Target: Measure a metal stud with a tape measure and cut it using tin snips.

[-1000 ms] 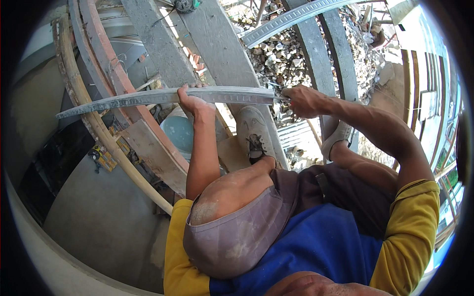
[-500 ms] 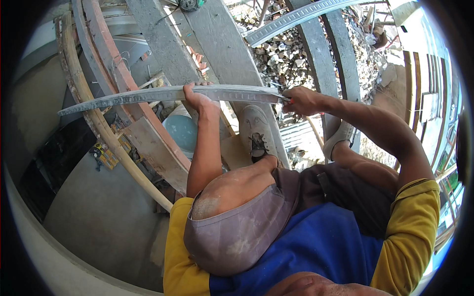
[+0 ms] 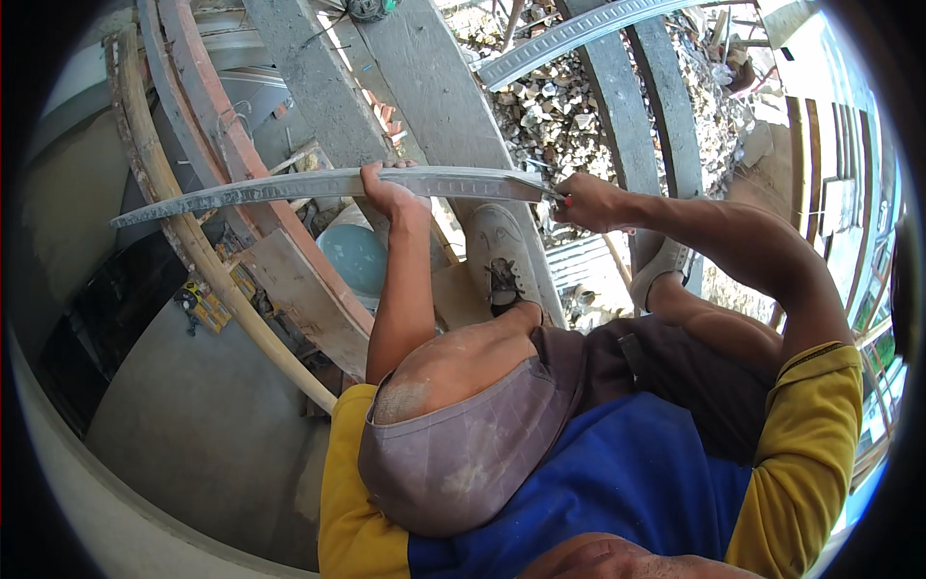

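Observation:
A long grey metal channel [image 3: 453, 183] with a ribbed face lies across in front of me, above my left knee. My left hand [image 3: 394, 193] is closed around its middle, with the thumb on top. At the right end of the channel, my right hand [image 3: 593, 201] is closed on red-handled snips [image 3: 567, 201]. Most of the snips is hidden in the fist. Their metal jaws meet the channel's end, where a thin flange stands slightly apart. Whether the jaws are open or closed cannot be made out.
Grey planks [image 3: 434, 87] run beneath my shoe [image 3: 502, 256]. Another metal channel [image 3: 579, 43] lies at the far right over rubble [image 3: 559, 116]. A bamboo pole [image 3: 227, 280], reddish beams [image 3: 231, 135] and a pale bucket [image 3: 352, 256] are on the left. A dark coil [image 3: 369, 8] sits at the top.
My right hand and the snips have shifted very slightly left and down at the channel's end. My left hand keeps its grip in nearly the same place.

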### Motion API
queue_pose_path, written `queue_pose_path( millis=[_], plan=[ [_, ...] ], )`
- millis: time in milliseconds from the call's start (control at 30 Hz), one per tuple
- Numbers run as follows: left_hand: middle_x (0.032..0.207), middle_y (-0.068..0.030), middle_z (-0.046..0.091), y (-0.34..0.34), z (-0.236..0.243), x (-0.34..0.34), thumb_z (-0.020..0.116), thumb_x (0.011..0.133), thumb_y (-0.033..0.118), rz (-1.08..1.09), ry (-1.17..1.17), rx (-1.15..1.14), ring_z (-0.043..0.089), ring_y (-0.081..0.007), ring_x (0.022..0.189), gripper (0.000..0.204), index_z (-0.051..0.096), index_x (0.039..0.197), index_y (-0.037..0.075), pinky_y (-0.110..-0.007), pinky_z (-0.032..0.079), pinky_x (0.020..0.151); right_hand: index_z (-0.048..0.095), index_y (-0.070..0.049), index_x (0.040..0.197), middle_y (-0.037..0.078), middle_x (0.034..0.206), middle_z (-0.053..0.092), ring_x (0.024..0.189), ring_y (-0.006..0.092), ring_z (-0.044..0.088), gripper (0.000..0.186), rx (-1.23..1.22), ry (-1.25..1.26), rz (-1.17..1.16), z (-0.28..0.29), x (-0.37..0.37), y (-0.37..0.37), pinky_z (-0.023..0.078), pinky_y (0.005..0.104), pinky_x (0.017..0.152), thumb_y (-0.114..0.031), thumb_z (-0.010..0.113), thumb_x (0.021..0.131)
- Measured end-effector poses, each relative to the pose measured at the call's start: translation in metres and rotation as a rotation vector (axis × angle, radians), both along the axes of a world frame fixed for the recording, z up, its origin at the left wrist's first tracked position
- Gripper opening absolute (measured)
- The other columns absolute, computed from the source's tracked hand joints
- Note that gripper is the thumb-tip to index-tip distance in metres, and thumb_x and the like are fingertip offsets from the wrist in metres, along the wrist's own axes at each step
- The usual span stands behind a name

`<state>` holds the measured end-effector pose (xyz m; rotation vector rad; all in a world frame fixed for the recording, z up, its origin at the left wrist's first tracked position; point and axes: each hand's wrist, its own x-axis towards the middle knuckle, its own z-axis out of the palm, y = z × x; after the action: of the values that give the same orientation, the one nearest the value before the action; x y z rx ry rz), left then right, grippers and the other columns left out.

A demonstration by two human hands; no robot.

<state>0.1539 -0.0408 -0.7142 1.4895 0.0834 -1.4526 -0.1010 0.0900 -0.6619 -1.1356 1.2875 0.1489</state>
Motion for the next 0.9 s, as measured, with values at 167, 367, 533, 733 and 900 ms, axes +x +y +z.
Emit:
queue_pose_path(
  millis=[167,367,533,733,900],
  plan=[
    [0.075,-0.0019,0.04,0.002,-0.002,0.002,0.054,0.077,0.025,0.02,0.005,-0.001,0.042,-0.0182,0.066,0.019,0.04,0.079,0.012,-0.034,0.041,0.069,0.065,0.003,0.09,0.02,0.081,0.067,0.079,0.0348,0.066,0.032,0.0,-0.038,-0.014,-0.001,-0.001,0.001,0.051,0.0439,0.072,-0.028,0.069,0.085],
    [0.075,-0.003,0.042,0.007,-0.006,0.011,0.054,0.076,0.024,-0.018,-0.008,-0.026,0.043,-0.0191,0.067,0.019,0.041,0.08,0.01,-0.035,0.043,0.07,0.06,0.004,0.077,0.014,0.065,0.059,0.057,0.0237,0.059,0.032,0.204,-0.12,-0.094,0.001,-0.006,-0.008,0.048,0.04,0.054,-0.025,0.067,0.087],
    [0.074,-0.0062,0.044,0.006,-0.002,0.013,0.053,0.074,0.026,-0.015,-0.017,-0.044,0.045,-0.0222,0.068,0.021,0.044,0.079,0.007,-0.038,0.044,0.072,0.058,0.003,0.08,0.011,0.065,0.056,0.053,0.0203,0.056,0.031,0.293,-0.199,-0.072,-0.006,-0.008,-0.003,0.046,0.0388,0.049,-0.025,0.066,0.089],
    [0.083,-0.0088,0.048,0.002,-0.002,0.027,0.055,0.068,0.031,-0.034,0.049,-0.116,0.05,-0.0237,0.077,0.033,0.047,0.087,0.005,-0.037,0.045,0.077,0.06,-0.002,0.103,0.019,0.093,0.064,0.089,0.0343,0.064,0.033,-0.084,-0.134,0.197,-0.011,-0.039,0.023,0.048,0.045,0.078,-0.028,0.068,0.086],
    [0.084,-0.0086,0.048,0.007,0.001,0.027,0.057,0.064,0.032,-0.057,0.098,-0.158,0.05,-0.0238,0.078,0.037,0.048,0.088,0.005,-0.037,0.045,0.077,0.062,-0.001,0.096,0.018,0.086,0.065,0.086,0.0307,0.065,0.029,-0.128,-0.161,0.203,-0.018,-0.055,0.01,0.048,0.0445,0.075,-0.023,0.072,0.081]
  ],
)
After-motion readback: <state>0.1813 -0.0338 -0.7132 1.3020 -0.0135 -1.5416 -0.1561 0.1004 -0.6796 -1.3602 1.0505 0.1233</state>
